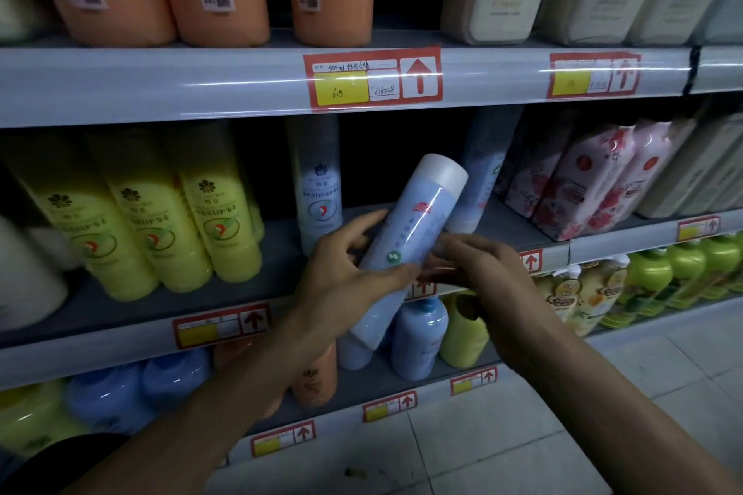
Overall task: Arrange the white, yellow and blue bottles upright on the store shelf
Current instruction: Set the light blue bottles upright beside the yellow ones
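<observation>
Fingers of my left hand (349,277) wrap the lower body of the blue bottle (406,237), thumb across its label. My right hand (486,273) has bent fingers against the bottle's right side; whether they grip I cannot tell. The bottle tilts, white cap up and to the right, in front of the middle shelf (120,309), right of the yellow bottles (169,221) standing there.
</observation>
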The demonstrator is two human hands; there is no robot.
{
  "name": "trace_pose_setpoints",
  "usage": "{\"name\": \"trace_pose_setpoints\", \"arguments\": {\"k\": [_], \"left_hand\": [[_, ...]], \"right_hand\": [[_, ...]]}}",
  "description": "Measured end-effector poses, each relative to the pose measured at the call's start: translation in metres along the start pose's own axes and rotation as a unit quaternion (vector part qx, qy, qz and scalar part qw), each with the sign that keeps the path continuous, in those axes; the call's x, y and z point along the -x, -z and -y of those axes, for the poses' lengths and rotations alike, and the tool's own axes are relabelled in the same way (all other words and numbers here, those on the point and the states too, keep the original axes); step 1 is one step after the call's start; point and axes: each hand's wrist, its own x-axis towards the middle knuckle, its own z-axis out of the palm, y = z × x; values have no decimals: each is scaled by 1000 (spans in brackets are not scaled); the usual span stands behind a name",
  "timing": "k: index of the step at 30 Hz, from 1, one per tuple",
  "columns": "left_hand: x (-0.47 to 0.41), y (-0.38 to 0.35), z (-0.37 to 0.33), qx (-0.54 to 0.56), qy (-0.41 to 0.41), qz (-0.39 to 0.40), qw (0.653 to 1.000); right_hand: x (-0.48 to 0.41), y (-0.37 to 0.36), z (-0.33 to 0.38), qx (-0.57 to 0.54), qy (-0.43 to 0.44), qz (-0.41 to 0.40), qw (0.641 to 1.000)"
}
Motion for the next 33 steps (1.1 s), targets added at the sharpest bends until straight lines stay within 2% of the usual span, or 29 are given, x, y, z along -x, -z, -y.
{"name": "trace_pose_setpoints", "arguments": {"k": [1, 4, 7, 9, 11, 13, 16, 18, 20, 24, 28, 33], "left_hand": [[0, 0, 1, -21, -29, 0, 999], [2, -3, 2, -121, -96, -26, 988], [6, -7, 0, -230, -158, -56, 959], [6, -11, 2, -239, -182, -43, 953], [3, -12, 2, -167, -137, -29, 976], [-1, -11, 0, -99, -42, 18, 994], [0, -13, 0, -6, 78, 108, 991], [1, -15, -1, 52, 105, 136, 984], [0, -16, -4, 87, 96, 142, 981], [-1, -12, -6, 79, 62, 98, 990], [-4, -10, -2, -13, -3, 19, 1000], [-6, -7, -1, -130, -100, -40, 986]], "right_hand": [[4, 0, 2, -34, -24, 33, 999], [6, -2, 2, -70, -28, 51, 996], [8, -4, 4, -136, -42, 64, 988], [8, -3, 5, -189, -47, 75, 978], [8, -1, 7, -213, -43, 75, 973], [5, 1, 6, -222, -38, 81, 971], [0, 4, 3, -205, -23, 78, 975], [-4, 6, 2, -199, -2, 78, 977], [-5, 7, 4, -169, 21, 77, 982], [-2, 15, 15, -56, 49, 35, 997], [4, 9, 13, -41, 98, 29, 994], [-1, -2, -1, -26, 172, 25, 984]]}}
